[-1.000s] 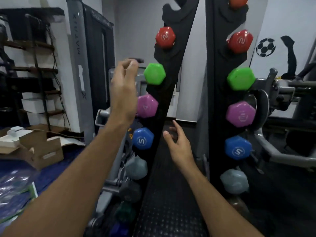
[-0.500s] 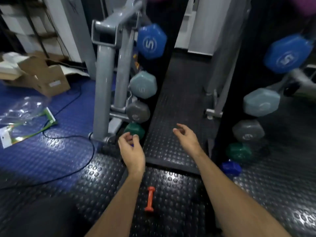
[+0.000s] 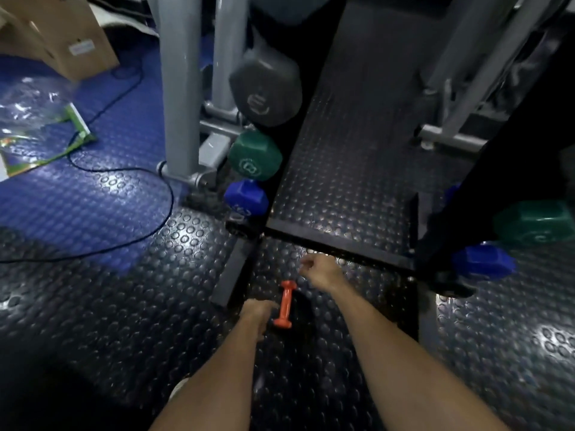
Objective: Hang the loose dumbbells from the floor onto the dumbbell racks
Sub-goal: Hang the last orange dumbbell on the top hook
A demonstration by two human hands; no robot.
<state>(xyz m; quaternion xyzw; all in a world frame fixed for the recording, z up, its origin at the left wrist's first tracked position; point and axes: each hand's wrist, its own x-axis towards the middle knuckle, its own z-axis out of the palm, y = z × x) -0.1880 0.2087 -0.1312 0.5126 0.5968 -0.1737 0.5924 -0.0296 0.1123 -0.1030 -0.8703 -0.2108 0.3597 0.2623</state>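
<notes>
We noted the small orange dumbbell (image 3: 285,304) lying on the black studded rubber floor (image 3: 124,321), with our left hand (image 3: 257,313) just beside its near end, fingers hidden, grip indeterminate. Our right hand (image 3: 320,272) hovered loosely curled, holding nothing. Markings on the racked grey hexagonal dumbbell (image 3: 264,88) were illegible.

- The left hand (image 3: 258,311) is hiding its own fingertips, so whether they are touching the orange dumbbell (image 3: 285,304) is not showing.
- The right hand (image 3: 320,272) is blurring at the fingers.
- The frame's top edge is cutting off the light grey dumbbell (image 3: 289,7).
- The right edge is cropping the green dumbbell (image 3: 535,223).
- The blue dumbbell (image 3: 246,197) is showing an unreadable marking.
</notes>
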